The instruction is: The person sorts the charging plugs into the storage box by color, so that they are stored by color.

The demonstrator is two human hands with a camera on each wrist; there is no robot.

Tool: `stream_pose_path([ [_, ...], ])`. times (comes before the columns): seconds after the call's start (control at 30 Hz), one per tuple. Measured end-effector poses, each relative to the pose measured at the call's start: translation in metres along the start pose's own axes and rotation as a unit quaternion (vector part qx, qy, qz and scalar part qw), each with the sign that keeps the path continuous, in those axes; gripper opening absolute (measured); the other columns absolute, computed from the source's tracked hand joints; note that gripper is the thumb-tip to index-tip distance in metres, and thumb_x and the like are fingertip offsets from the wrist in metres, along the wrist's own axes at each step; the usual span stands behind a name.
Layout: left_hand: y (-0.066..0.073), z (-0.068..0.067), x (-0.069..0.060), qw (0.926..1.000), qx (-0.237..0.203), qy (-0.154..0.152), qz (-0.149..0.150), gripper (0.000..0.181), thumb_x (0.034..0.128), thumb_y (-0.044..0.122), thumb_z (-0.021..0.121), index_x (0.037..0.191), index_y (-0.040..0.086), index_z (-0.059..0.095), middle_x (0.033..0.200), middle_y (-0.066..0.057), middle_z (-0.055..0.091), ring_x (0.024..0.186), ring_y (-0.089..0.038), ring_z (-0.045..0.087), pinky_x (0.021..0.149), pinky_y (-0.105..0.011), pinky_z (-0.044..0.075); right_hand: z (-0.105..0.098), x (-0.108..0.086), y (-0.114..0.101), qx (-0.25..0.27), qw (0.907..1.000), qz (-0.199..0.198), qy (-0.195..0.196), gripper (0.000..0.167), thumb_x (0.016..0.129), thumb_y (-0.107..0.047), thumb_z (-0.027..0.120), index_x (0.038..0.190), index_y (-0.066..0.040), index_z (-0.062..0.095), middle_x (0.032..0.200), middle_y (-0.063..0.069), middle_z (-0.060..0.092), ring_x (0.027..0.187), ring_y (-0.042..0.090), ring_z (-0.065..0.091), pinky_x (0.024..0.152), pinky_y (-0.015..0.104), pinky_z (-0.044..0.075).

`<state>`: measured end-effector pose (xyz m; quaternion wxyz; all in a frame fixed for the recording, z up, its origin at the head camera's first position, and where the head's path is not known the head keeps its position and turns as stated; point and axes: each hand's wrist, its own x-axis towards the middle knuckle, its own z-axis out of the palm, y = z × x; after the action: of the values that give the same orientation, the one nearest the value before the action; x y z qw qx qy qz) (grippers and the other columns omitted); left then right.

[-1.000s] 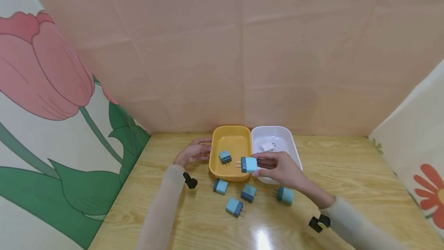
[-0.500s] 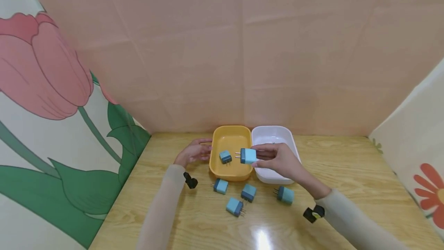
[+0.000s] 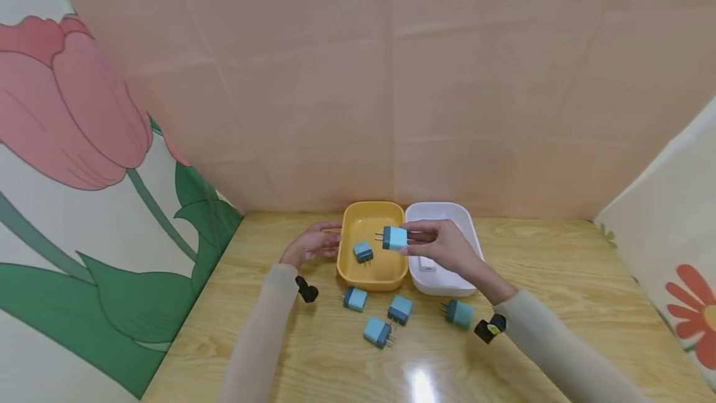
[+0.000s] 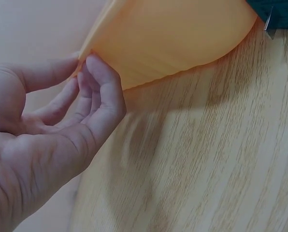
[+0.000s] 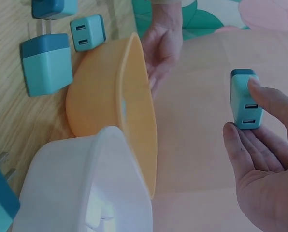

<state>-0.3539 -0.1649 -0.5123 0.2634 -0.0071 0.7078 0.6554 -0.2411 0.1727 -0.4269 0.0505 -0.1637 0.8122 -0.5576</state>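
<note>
My right hand (image 3: 439, 243) pinches a blue USB charger (image 3: 395, 238) between thumb and fingers, above the yellow and white containers. Its prongs point left, and its two USB ports show in the right wrist view. My left hand (image 3: 313, 245) touches the left side of the yellow container (image 3: 373, 286) with relaxed fingers near the rim. Inside that container lies one blue charger (image 3: 363, 252). The white container (image 3: 471, 235) stands right beside it and holds a white charger (image 3: 427, 265), partly hidden by my right hand.
Several blue chargers lie on the wooden table (image 3: 313, 359) in front of the containers, among them one on the left (image 3: 355, 298), one nearer (image 3: 378, 332) and one on the right (image 3: 460, 314). A peach backdrop (image 3: 313, 111) rises behind, with printed panels at both sides.
My right hand has moved up and slightly left with the blue charger, away from the front of the containers. The left hand stays at the yellow container.
</note>
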Motion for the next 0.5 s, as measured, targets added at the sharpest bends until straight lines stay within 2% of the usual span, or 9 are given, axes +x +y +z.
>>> stream_pose_path([
  [0.2,-0.002,-0.003,-0.001,1.0,0.006,-0.005,0.002,0.051,0.1032,0.006,0.062,0.153,0.01,0.052,0.125,-0.017,0.074,0.102,-0.019,0.071,0.083,-0.033,0.061,0.007,0.005,-0.006,0.01,0.9999,0.009,0.005,0.057,0.082,-0.028,0.091,0.132,-0.008,0.072,0.124,0.013,0.078,0.117,0.028,0.075,0.089,0.032,0.064],
  [0.5,-0.005,-0.006,-0.004,0.9999,0.0,-0.011,-0.004,0.053,0.1028,0.004,0.062,0.154,0.009,0.05,0.134,-0.023,0.069,0.109,-0.023,0.069,0.08,-0.031,0.061,0.02,0.013,-0.009,0.013,0.9997,0.016,0.016,0.056,0.084,-0.027,0.091,0.132,-0.006,0.072,0.128,0.016,0.076,0.12,0.03,0.073,0.093,0.036,0.063],
])
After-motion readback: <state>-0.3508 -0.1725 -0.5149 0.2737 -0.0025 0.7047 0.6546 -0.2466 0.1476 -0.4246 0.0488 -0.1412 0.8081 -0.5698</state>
